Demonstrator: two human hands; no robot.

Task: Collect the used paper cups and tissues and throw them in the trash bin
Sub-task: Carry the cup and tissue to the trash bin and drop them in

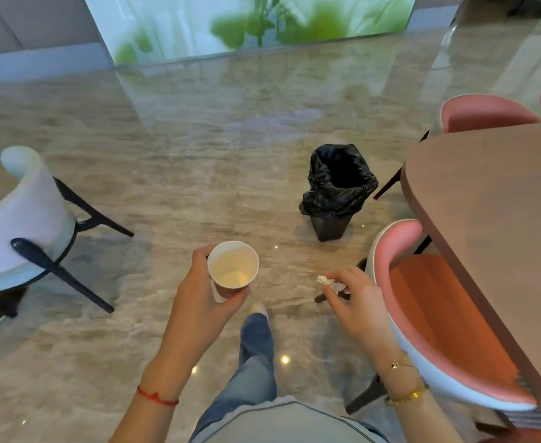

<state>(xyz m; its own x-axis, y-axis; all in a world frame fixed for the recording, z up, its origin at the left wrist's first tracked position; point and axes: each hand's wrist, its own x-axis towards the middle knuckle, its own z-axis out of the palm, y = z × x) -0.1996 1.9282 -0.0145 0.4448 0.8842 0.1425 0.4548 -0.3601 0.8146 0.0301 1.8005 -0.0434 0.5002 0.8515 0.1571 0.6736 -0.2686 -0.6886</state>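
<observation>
My left hand [198, 292] grips a white paper cup [233, 265], held upright with its mouth facing me; the inside looks empty. My right hand [357, 298] pinches a small crumpled white tissue [324, 280] between thumb and fingertips. A black trash bin [337, 193] lined with a black bag stands on the floor ahead, to the right of the cup and beyond both hands, its mouth open.
A brown table [499, 199] fills the right side, with pink chairs [435, 314] tucked beside it, one right by my right hand. A white chair with black legs [29, 219] stands at the left. Glossy marble floor [182, 174] stretches between them toward the bin.
</observation>
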